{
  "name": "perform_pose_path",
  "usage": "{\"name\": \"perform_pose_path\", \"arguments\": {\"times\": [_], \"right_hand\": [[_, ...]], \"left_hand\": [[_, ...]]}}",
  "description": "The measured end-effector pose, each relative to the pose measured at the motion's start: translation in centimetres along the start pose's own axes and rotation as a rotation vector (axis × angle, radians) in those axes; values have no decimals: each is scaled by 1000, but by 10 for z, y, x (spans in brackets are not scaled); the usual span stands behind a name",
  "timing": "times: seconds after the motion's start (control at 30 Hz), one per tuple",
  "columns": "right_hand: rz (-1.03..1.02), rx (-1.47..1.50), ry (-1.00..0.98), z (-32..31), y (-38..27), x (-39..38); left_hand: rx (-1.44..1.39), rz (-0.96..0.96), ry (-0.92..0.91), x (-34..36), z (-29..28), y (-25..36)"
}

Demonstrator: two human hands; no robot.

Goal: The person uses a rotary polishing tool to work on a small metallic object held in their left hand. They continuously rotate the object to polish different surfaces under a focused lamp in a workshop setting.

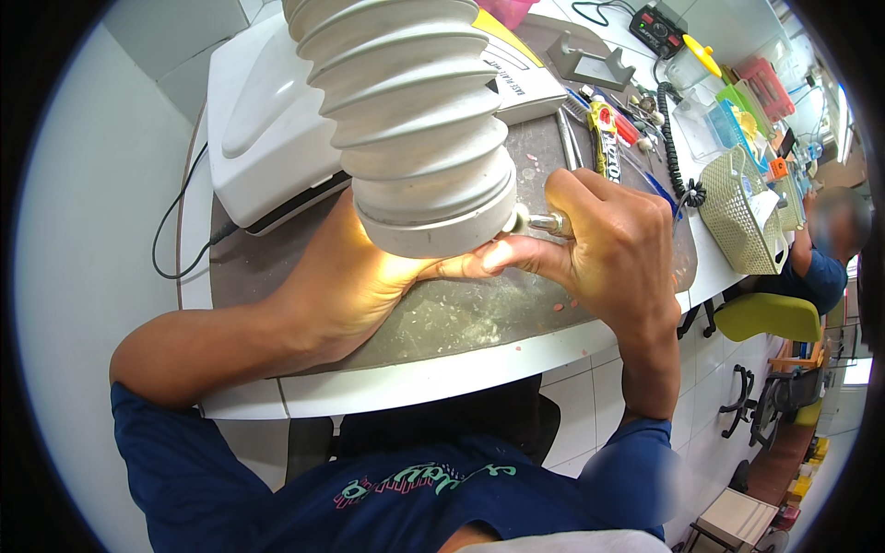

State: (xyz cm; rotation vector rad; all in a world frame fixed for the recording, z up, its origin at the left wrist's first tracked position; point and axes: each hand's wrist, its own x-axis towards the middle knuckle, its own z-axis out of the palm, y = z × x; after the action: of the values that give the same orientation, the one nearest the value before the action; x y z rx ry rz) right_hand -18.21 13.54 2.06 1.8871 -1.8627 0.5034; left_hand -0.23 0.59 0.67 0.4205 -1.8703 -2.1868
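Observation:
My right hand (613,244) is closed around a slim metal rotary handpiece (550,223). A pale, rounded tip (518,218) on the handpiece points left, at the rim of a white ribbed suction hose (419,129). Below the hose mouth my left hand (355,276) rests over the table mat, lit by a warm glow. Its visible digit reaches right and meets my right thumb. The hose covers most of the left fingers and whatever lies in them; they look bent inward.
A white machine (267,101) stands left of the hose, a box (521,78) behind it. Tools and a yellow tube (606,138) lie right of my hands, near a coiled black cord (671,138) and woven basket (742,207). Another person (820,244) sits at far right.

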Motion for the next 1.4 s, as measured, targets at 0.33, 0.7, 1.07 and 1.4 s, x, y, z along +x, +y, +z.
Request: {"name": "perform_pose_path", "arguments": {"times": [0.33, 0.7, 1.07, 1.4], "right_hand": [[3, 1, -16, 0, 0, 0], [13, -7, -2, 2, 2, -1], [23, 3, 0, 3, 3, -1], [14, 16, 8, 3, 2, 0]], "left_hand": [[-266, 7, -16, 1, -2, -9], [-244, -49, -41, 0, -4, -2], [-179, -40, 23, 1, -1, -4], [-168, -7, -9, 1, -3, -5]]}}
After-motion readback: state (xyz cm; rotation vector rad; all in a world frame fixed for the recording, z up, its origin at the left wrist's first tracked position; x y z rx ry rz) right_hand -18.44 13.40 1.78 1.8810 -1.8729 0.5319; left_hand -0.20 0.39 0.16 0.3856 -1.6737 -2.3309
